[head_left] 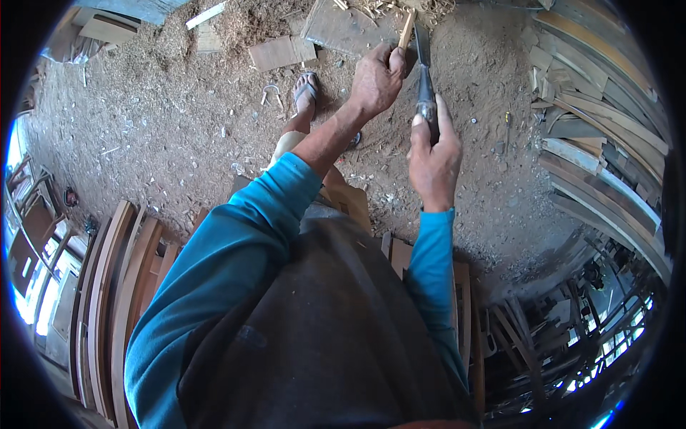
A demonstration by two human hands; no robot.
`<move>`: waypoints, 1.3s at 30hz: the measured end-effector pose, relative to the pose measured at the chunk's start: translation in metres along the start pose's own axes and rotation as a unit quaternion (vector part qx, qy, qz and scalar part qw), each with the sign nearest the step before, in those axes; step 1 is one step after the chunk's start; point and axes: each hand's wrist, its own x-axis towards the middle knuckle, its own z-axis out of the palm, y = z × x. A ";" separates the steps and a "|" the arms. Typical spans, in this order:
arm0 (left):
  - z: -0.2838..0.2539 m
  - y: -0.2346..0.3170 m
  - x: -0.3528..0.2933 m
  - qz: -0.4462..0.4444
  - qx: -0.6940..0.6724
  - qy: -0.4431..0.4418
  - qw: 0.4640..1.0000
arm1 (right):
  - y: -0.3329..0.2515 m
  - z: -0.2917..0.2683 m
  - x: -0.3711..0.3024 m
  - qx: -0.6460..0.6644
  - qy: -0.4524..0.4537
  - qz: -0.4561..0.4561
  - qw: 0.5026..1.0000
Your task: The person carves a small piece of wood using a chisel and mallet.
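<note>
My left hand (376, 80) is closed around a narrow wooden stick (407, 30), whose far end sticks up past my fingers. My right hand (436, 166) grips a long-bladed hand tool (424, 66) by its handle; a metal collar joins the handle to the dark blade. The blade points away from me, just right of the stick. Whether blade and stick touch I cannot tell. Past my left hand a flat wooden board (339, 27) lies on the ground, with slivers of wood on it.
Shavings (179, 57) cover the dirt floor at the far left, near a small plank piece (280, 53). My sandalled foot (305, 93) is left of my hand. Stacked wood strips (607, 157) line the right side; long planks (118, 286) stand at the near left. A screwdriver-like tool (508, 125) lies rightward.
</note>
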 end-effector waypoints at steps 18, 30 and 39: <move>-0.031 0.005 0.003 0.144 0.127 -0.023 0.981 | -0.005 0.011 -0.031 -0.037 -0.010 -0.047 0.998; -0.032 0.006 0.004 0.132 0.100 -0.023 0.986 | -0.002 0.024 -0.025 -0.060 -0.005 -0.052 0.997; -0.028 0.006 0.000 0.104 0.098 -0.022 0.990 | -0.025 0.040 0.029 -0.090 0.045 -0.051 0.994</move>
